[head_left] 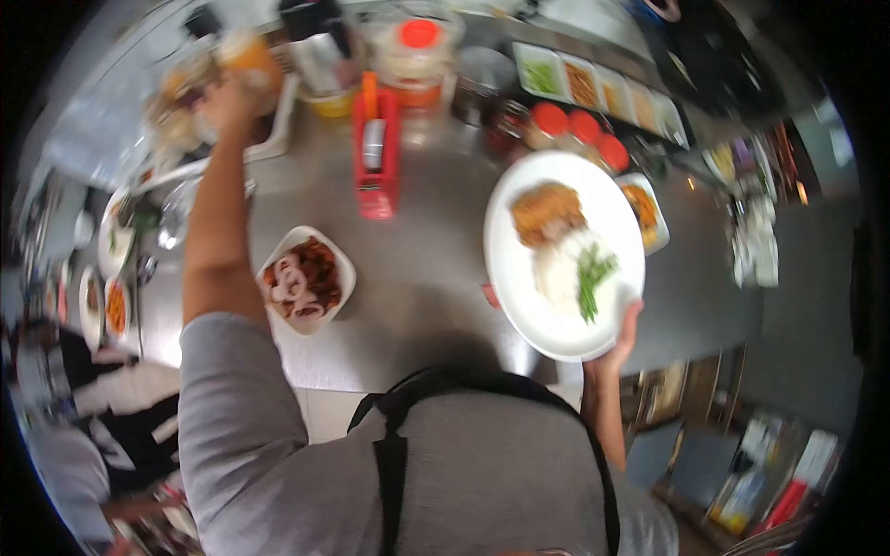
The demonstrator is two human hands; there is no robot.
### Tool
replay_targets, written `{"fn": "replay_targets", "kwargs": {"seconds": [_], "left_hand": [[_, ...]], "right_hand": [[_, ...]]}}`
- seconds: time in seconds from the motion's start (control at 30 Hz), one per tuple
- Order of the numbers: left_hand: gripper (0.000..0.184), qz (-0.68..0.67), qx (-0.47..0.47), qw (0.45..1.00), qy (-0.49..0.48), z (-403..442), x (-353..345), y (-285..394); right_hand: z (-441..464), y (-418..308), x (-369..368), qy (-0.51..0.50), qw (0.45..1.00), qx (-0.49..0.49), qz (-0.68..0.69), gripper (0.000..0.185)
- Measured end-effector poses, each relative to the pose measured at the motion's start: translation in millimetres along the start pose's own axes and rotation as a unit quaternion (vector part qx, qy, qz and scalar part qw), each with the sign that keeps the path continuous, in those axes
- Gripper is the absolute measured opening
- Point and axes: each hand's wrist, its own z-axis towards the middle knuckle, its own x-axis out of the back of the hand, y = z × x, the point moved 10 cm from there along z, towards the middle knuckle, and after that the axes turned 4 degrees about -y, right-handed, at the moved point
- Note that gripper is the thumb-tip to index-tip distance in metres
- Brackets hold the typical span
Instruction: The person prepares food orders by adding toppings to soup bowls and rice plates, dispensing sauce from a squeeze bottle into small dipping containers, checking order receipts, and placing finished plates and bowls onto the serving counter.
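My right hand [621, 345] holds a white oval plate [519, 310] from below at its lower right rim, fingers mostly hidden under it. On the plate lie a browned fried piece [547, 211], a white mound [561, 273] and green sprigs [593, 278]. My left arm stretches to the upper left, where my left hand [230, 100] is among blurred bottles and bags in a white tray [276, 139]; its fingers are smeared. Near my left arm, a white square bowl [345, 278] holds dark red pieces topped with pale rings.
A red tape dispenser [377, 176] stands mid-counter. Behind are red-lidded jars [549, 119], a metal pot [482, 79] and a rack of small trays [593, 88]. An orange-filled dish [656, 232] sits partly behind the plate. Another person [74, 445] is at lower left.
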Motion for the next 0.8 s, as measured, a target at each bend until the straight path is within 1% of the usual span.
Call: {"fn": "replay_targets", "kwargs": {"seconds": [0.03, 0.07, 0.1, 0.13, 0.17, 0.23, 0.27, 0.3, 0.33, 0.4, 0.43, 0.47, 0.5, 0.53, 0.57, 0.6, 0.63, 0.7, 0.77, 0.8], "left_hand": [[0.078, -0.026, 0.000, 0.999, 0.030, 8.1, -8.0, -6.9], [0.079, -0.051, -0.026, 0.993, 0.101, -2.5, 10.9, -7.4], [0.081, -0.039, 0.005, 0.996, 0.082, -2.2, 22.4, -13.8], [0.084, -0.045, 0.002, 0.989, 0.141, -7.3, 46.1, -22.1], [0.091, -0.076, -0.008, 0.984, 0.161, -1.6, 64.6, -36.7], [0.086, -0.078, -0.035, 0.959, 0.269, -43.2, 157.2, -35.0], [0.078, -0.340, -0.083, 0.899, 0.263, -56.9, 185.5, -36.2], [0.074, -0.484, -0.103, 0.841, 0.218, -69.0, 203.4, -22.8], [0.071, -0.617, -0.110, 0.759, 0.177, -82.1, 220.4, -9.3], [0.071, -0.690, -0.088, 0.713, 0.088, -116.8, 242.1, 23.5], [0.073, -0.639, -0.093, 0.763, 0.039, -135.5, 246.0, 43.9], [0.068, -0.626, -0.119, 0.770, 0.001, -164.4, 249.5, 73.5], [0.062, -0.592, -0.134, 0.791, -0.074, -199.1, 251.8, 109.0], [0.059, -0.583, -0.180, 0.786, -0.100, -243.8, 268.6, 153.6], [0.058, -0.562, -0.185, 0.783, -0.190, -265.2, 223.7, 152.4], [0.058, -0.572, -0.206, 0.760, -0.230, -297.6, 211.7, 175.1], [0.062, -0.624, -0.236, 0.693, -0.274, -331.3, 220.4, 212.4], [0.066, -0.539, -0.329, 0.731, -0.257, -376.0, 225.4, 262.5], [0.070, -0.427, -0.383, 0.783, -0.241, -408.1, 248.3, 296.9], [0.071, -0.366, -0.408, 0.801, -0.241, -426.3, 252.2, 326.6]], "right_hand": [[1.8, 0.8, 1.4, 0.007, 1.000, -0.007, 0.008, 0.065], [4.0, -1.2, 5.6, 0.028, 1.000, -0.009, 0.000, 0.064], [6.0, -5.9, 2.2, 0.017, 1.000, -0.012, 0.001, 0.065], [7.4, -9.1, 3.5, 0.008, 1.000, -0.010, 0.003, 0.065], [8.5, -15.2, 3.5, -0.003, 1.000, -0.007, 0.004, 0.066], [13.8, -22.0, 6.9, -0.022, 1.000, -0.006, 0.011, 0.066], [16.0, -25.4, 12.6, -0.027, 0.999, -0.010, 0.016, 0.067], [17.6, -32.1, 18.9, -0.034, 0.999, -0.016, 0.020, 0.067], [17.9, -44.4, 21.5, -0.027, 0.999, -0.020, 0.022, 0.067], [23.4, -57.0, 25.1, -0.035, 0.999, -0.013, 0.035, 0.067], [27.5, -65.7, 30.1, -0.049, 0.998, -0.004, 0.032, 0.066], [31.6, -72.8, 37.1, -0.068, 0.997, -0.005, 0.036, 0.066], [36.5, -80.3, 44.8, -0.087, 0.995, -0.006, 0.040, 0.066], [42.1, -88.6, 52.6, -0.107, 0.993, -0.008, 0.044, 0.066], [38.1, -69.5, 35.0, -0.117, 0.993, 0.000, 0.023, 0.066], [43.0, -67.2, 38.1, -0.129, 0.992, 0.008, 0.009, 0.065], [48.2, -74.6, 46.0, -0.138, 0.990, 0.012, 0.000, 0.065], [56.4, -95.2, 63.7, -0.129, 0.991, 0.019, -0.010, 0.062], [64.3, -110.1, 83.8, -0.132, 0.991, 0.017, -0.020, 0.062], [74.7, -115.7, 107.4, -0.125, 0.992, 0.009, -0.025, 0.062]]}}
